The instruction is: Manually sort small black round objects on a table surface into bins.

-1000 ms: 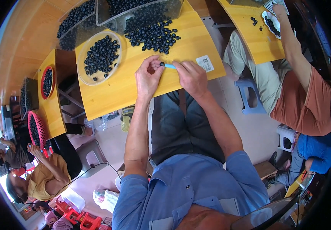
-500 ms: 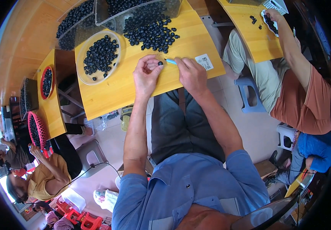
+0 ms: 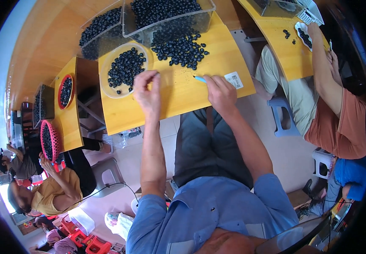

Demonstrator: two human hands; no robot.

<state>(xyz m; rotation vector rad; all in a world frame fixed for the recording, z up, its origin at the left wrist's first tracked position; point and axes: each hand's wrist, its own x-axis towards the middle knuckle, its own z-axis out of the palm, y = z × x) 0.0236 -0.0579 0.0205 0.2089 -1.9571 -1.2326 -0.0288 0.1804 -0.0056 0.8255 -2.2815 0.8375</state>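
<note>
My right hand [image 3: 221,91] grips a slim light-blue pen-shaped tool [image 3: 200,79] with a dark pointed tip, low over the yellow table [image 3: 178,95]. My left hand [image 3: 147,95] is at the right rim of a round clear bowl [image 3: 106,91], its fingers curled and slightly blurred. Whether a ball is in those fingers, I cannot make out. Small dark round balls, bead-like and shiny, partly fill the bowl. A loose heap of the same dark balls [image 3: 180,51] lies beyond my hands.
Two clear bins [image 3: 170,19] [image 3: 100,38] of dark balls stand at the back. A white printed label [image 3: 233,80] lies right of my right hand. At the right table [image 3: 276,38] a person reaches to a white dish [image 3: 302,36]. A pink basket [image 3: 55,142] is at left.
My left hand has moved left to the bowl's rim; the dark ball seen in its fingers before no longer shows. My right hand still holds the tool. The whole view has shifted slightly.
</note>
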